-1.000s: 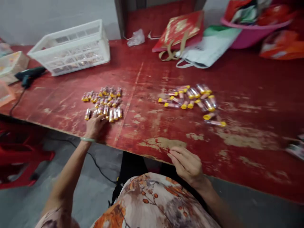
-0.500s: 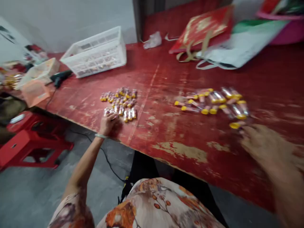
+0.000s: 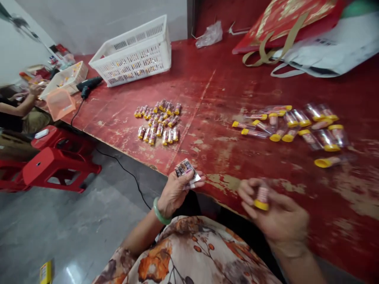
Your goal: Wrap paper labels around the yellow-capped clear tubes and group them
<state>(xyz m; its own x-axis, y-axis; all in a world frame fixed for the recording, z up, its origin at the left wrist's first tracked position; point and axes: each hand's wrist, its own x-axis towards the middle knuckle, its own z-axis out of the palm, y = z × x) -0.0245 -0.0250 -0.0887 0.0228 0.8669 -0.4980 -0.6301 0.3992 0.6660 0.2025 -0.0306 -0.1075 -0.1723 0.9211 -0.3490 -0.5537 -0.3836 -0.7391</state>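
My left hand (image 3: 174, 191) is closed at the table's front edge, its thumb pressing on a small stack of printed labels (image 3: 186, 169). To the right, my right hand (image 3: 281, 217) holds a clear tube with a yellow cap (image 3: 262, 198), pinched in its fingers with the cap toward me. A group of small yellow-capped tubes (image 3: 159, 122) in printed wrapping lies on the table beyond my left hand. More clear yellow-capped tubes (image 3: 296, 118) with pinkish contents are scattered beyond my right hand.
A worn red table (image 3: 213, 98) spans the view. At the back stand a white basket (image 3: 136, 59) and paper bags (image 3: 284, 27). A heat gun (image 3: 89, 85) lies near an orange tray (image 3: 60, 103). Red stools (image 3: 59, 165) stand at left, where another person's arm (image 3: 25, 104) shows.
My left hand has come from the left group of tubes to the table edge, labels now showing in it. My right hand has drawn inward from the right group with a tube.
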